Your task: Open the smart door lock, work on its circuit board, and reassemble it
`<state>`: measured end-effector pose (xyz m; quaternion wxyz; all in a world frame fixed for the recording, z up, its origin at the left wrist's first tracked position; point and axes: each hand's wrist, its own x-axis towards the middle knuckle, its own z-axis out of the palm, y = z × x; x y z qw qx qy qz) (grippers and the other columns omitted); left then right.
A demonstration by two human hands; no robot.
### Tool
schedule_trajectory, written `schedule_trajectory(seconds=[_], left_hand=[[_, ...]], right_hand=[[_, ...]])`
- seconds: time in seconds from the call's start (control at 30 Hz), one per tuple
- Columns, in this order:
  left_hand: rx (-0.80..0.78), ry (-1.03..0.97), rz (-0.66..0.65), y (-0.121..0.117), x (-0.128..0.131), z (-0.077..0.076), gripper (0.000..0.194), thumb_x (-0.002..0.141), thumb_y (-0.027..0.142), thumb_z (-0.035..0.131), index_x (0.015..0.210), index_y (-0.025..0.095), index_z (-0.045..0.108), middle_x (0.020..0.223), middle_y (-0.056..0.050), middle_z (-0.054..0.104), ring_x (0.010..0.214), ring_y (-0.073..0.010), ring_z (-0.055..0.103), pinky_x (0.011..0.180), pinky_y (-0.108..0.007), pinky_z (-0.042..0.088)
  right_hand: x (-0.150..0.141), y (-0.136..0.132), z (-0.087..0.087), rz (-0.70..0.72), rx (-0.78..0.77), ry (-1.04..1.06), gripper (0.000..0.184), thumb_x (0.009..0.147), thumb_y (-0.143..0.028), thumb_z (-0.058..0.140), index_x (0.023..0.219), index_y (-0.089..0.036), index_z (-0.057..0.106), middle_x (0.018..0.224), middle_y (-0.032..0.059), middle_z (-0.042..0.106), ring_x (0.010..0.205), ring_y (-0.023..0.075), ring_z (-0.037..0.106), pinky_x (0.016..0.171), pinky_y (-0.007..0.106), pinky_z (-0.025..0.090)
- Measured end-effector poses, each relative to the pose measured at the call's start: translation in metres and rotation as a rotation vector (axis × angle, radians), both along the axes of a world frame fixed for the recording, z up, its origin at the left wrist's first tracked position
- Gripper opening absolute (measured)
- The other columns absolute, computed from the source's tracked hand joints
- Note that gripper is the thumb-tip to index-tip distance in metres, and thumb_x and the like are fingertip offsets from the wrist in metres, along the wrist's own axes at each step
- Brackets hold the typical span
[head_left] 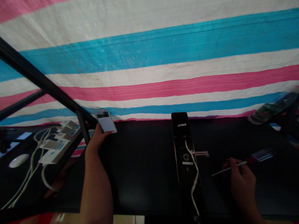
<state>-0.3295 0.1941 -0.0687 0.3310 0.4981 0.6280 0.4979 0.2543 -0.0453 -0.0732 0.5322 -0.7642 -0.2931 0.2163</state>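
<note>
My left hand [99,137] is closed around the lower edge of a smartphone [107,124] with a lit screen, near the back of the black table. At the right, my right hand [241,180] pinches the metal shaft of a screwdriver [261,154]; its clear handle with a red collar points right and its tip points left. Between the hands lies a long black door lock panel [181,132] with a lever handle [202,153] sticking out to the right. A white cable [195,174] runs down along the panel. Neither hand touches the panel.
A plastic bottle [266,112] lies tilted at the back right. On the left, beyond a black metal frame [39,77], are a white power strip [53,152] with plugs and cables, and a white mouse [19,161]. A striped tarp [149,77] hangs behind the table [144,174].
</note>
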Motion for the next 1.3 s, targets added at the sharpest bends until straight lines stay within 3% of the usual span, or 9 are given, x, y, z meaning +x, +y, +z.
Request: schedule_trajectory(seconds=[0.2, 0.37, 0.5, 0.67, 0.9, 1.3], left_hand=[[0.005, 0.015, -0.022, 0.0, -0.001, 0.0, 0.086, 0.059, 0.015, 0.083, 0.137, 0.024, 0.047, 0.141, -0.014, 0.06, 0.133, -0.0351, 0.057, 0.114, -0.054, 0.043], [-0.018, -0.127, 0.009, -0.002, -0.005, -0.002, 0.089, 0.064, 0.012, 0.077, 0.145, 0.024, 0.041, 0.128, -0.013, 0.069, 0.125, -0.0313, 0.064, 0.112, -0.053, 0.045], [-0.003, -0.173, -0.007, -0.002, -0.003, -0.001, 0.085, 0.064, 0.012, 0.078, 0.141, 0.022, 0.045, 0.127, -0.013, 0.069, 0.126, -0.0305, 0.063, 0.114, -0.051, 0.043], [-0.071, -0.052, 0.004, -0.003, 0.001, 0.005, 0.076, 0.069, 0.009, 0.075, 0.139, 0.019, 0.045, 0.13, -0.015, 0.068, 0.122, -0.0303, 0.066, 0.11, -0.05, 0.048], [-0.097, 0.126, 0.062, -0.006, -0.005, 0.016, 0.07, 0.068, 0.01, 0.08, 0.132, 0.017, 0.051, 0.121, -0.015, 0.072, 0.116, -0.0357, 0.068, 0.107, -0.059, 0.048], [-0.175, 0.172, 0.042, -0.006, -0.004, 0.011, 0.073, 0.066, 0.013, 0.084, 0.131, 0.018, 0.051, 0.122, -0.016, 0.071, 0.119, -0.038, 0.067, 0.106, -0.06, 0.048]], right_hand=[[0.003, 0.0, -0.004, -0.012, 0.001, 0.014, 0.059, 0.077, -0.076, 0.067, 0.081, -0.017, 0.063, 0.067, 0.0024, 0.064, 0.055, 0.0164, 0.057, 0.051, 0.028, 0.046], [0.003, 0.0, -0.005, -0.022, 0.023, 0.06, 0.06, 0.074, -0.075, 0.07, 0.085, -0.017, 0.063, 0.068, 0.0026, 0.064, 0.056, 0.017, 0.058, 0.05, 0.028, 0.047], [0.0, 0.001, 0.0, -0.016, 0.039, 0.069, 0.06, 0.073, -0.075, 0.07, 0.082, -0.017, 0.062, 0.065, 0.0021, 0.063, 0.054, 0.0164, 0.057, 0.05, 0.027, 0.047], [-0.001, 0.001, 0.0, -0.015, 0.029, 0.05, 0.058, 0.076, -0.074, 0.069, 0.083, -0.017, 0.063, 0.066, 0.002, 0.063, 0.052, 0.0159, 0.056, 0.049, 0.028, 0.046], [0.0, 0.001, 0.001, -0.02, 0.009, 0.061, 0.058, 0.076, -0.075, 0.068, 0.082, -0.018, 0.062, 0.064, 0.0009, 0.062, 0.051, 0.0157, 0.056, 0.049, 0.028, 0.045], [-0.002, 0.001, 0.005, -0.024, -0.004, 0.037, 0.059, 0.077, -0.076, 0.066, 0.081, -0.017, 0.062, 0.063, 0.0013, 0.062, 0.05, 0.0156, 0.055, 0.048, 0.028, 0.044]])
